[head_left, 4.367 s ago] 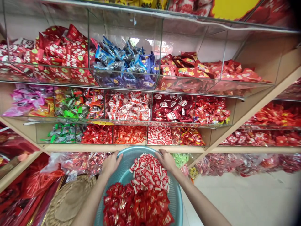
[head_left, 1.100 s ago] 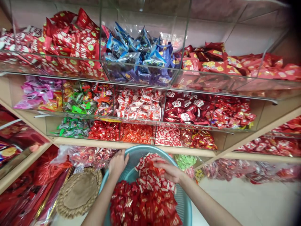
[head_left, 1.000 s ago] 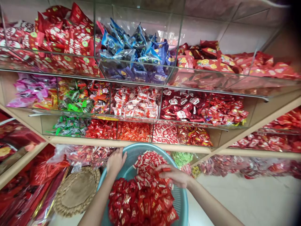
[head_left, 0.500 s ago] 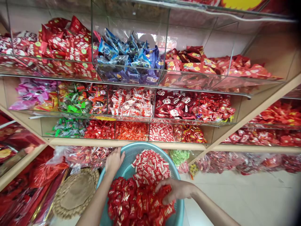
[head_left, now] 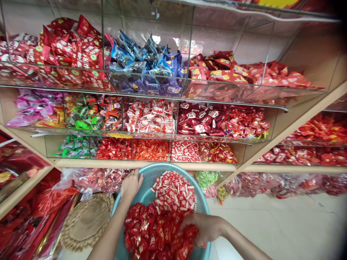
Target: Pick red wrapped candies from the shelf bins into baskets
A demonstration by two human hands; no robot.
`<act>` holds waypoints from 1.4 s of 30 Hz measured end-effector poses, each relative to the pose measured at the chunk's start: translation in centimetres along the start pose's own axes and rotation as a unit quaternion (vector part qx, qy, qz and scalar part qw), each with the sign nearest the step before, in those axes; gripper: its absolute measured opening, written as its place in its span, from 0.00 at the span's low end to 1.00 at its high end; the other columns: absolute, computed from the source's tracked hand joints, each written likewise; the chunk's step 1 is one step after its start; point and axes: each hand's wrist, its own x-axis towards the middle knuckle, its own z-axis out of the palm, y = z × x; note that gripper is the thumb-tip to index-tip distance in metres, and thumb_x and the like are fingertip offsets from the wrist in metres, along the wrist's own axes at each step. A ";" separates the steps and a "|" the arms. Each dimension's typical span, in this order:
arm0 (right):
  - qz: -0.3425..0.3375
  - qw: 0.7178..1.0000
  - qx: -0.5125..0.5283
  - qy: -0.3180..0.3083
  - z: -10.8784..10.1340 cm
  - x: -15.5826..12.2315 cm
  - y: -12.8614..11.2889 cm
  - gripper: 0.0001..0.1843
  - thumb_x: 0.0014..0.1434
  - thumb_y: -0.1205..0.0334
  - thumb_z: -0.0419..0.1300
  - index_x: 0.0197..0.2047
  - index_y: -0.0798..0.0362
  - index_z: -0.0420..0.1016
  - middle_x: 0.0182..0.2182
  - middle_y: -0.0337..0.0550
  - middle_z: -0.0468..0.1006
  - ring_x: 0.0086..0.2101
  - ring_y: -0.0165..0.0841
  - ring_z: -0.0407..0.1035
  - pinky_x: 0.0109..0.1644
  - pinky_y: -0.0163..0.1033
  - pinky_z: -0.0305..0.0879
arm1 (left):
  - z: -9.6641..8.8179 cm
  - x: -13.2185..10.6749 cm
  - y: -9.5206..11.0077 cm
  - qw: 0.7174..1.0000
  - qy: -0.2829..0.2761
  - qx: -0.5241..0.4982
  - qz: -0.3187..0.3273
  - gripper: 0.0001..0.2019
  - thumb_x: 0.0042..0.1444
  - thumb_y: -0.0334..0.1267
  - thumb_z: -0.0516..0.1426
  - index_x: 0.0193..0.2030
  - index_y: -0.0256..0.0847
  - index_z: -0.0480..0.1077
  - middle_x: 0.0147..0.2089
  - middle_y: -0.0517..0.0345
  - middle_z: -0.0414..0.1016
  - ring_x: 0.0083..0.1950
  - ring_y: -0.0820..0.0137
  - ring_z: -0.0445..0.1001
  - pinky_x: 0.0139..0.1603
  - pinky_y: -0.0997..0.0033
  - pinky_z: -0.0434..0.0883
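Observation:
A teal plastic basket (head_left: 204, 196) holds two heaps of candies. Red-and-white wrapped candies (head_left: 175, 191) lie in its far part, and glossy dark-red wrapped candies (head_left: 151, 231) fill the near part. My left hand (head_left: 132, 185) grips the basket's rim at the far left, its fingers closed over the edge. Inside the basket on the right, my right hand (head_left: 200, 227) is down in the dark-red candies. Its fingers curl around some of them; the fingertips are partly hidden and a little blurred.
Ahead stands a wooden shelf (head_left: 148, 165) with clear-walled bins of wrapped sweets. A round woven straw mat (head_left: 85, 222) lies left of the basket. Plastic bags of sweets (head_left: 255, 184) sit under the shelf, and tiled floor (head_left: 284, 224) spreads to the right.
My right hand has sunk lower into the dark-red candies, and its fingers have curled in around some. My left hand stays on the rim. The view has shifted slightly.

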 end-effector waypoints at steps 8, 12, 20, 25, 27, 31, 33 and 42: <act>-0.028 0.996 -0.076 0.025 0.3 -0.9 -1.3 0.34 0.38 0.64 0.64 0.53 0.48 0.68 0.45 0.46 0.71 0.45 0.40 0.66 0.43 0.36 0.62 | -0.1 0.0 0.2 1.000 -0.011 0.008 -0.011 0.24 0.60 0.47 0.37 0.54 0.37 0.61 0.43 0.47 0.72 0.40 0.63 0.73 0.38 0.68 0.67; -0.015 0.997 -0.052 0.060 -0.6 -1.5 -1.2 0.30 0.38 0.66 0.63 0.49 0.48 0.71 0.43 0.43 0.72 0.42 0.37 0.66 0.40 0.34 0.62 | -0.1 -0.1 0.1 1.000 -0.008 0.007 -0.006 0.24 0.60 0.47 0.37 0.55 0.38 0.60 0.44 0.47 0.72 0.40 0.64 0.73 0.38 0.68 0.67; -0.021 0.990 -0.033 0.135 -1.4 -1.0 -0.1 0.16 0.42 0.69 0.58 0.37 0.51 0.76 0.36 0.40 0.74 0.37 0.32 0.67 0.39 0.33 0.61 | 0.3 0.0 0.0 1.000 0.000 0.013 -0.001 0.24 0.61 0.47 0.36 0.54 0.38 0.60 0.42 0.48 0.72 0.39 0.63 0.73 0.37 0.67 0.66; -0.056 0.991 -0.093 0.075 0.7 0.1 -0.7 0.13 0.42 0.69 0.59 0.33 0.52 0.78 0.29 0.39 0.74 0.35 0.32 0.66 0.36 0.32 0.60 | 0.4 0.0 -0.2 1.000 0.005 0.014 0.003 0.24 0.61 0.47 0.36 0.54 0.38 0.60 0.42 0.48 0.72 0.39 0.63 0.73 0.37 0.68 0.66; -0.061 0.994 -0.086 0.042 0.9 0.0 -0.9 0.13 0.41 0.69 0.59 0.33 0.51 0.79 0.28 0.39 0.74 0.33 0.31 0.66 0.33 0.31 0.59 | 0.4 0.0 -0.2 1.000 0.004 0.013 0.004 0.24 0.61 0.47 0.36 0.54 0.38 0.60 0.43 0.48 0.72 0.39 0.63 0.73 0.37 0.68 0.66; -0.060 0.995 -0.016 0.079 0.0 -0.5 -0.9 0.18 0.41 0.68 0.60 0.39 0.50 0.77 0.36 0.40 0.75 0.38 0.32 0.67 0.40 0.32 0.61 | 0.3 0.0 -0.1 1.000 -0.005 0.011 0.000 0.24 0.61 0.48 0.36 0.54 0.38 0.60 0.42 0.48 0.72 0.39 0.64 0.73 0.37 0.68 0.66; -0.046 0.993 0.001 0.110 -0.4 -0.6 -0.8 0.21 0.42 0.68 0.59 0.42 0.50 0.76 0.40 0.40 0.75 0.41 0.34 0.66 0.43 0.33 0.60 | 0.3 0.0 -0.1 1.000 -0.004 0.011 -0.003 0.24 0.61 0.48 0.37 0.54 0.38 0.60 0.42 0.48 0.73 0.39 0.64 0.73 0.36 0.68 0.66; -0.046 0.994 -0.020 0.099 0.4 0.4 0.2 0.21 0.40 0.71 0.57 0.41 0.52 0.76 0.39 0.40 0.75 0.39 0.34 0.68 0.42 0.33 0.62 | 0.5 0.0 -0.2 1.000 0.006 0.016 0.001 0.24 0.61 0.47 0.36 0.56 0.38 0.59 0.43 0.48 0.72 0.38 0.64 0.73 0.35 0.68 0.66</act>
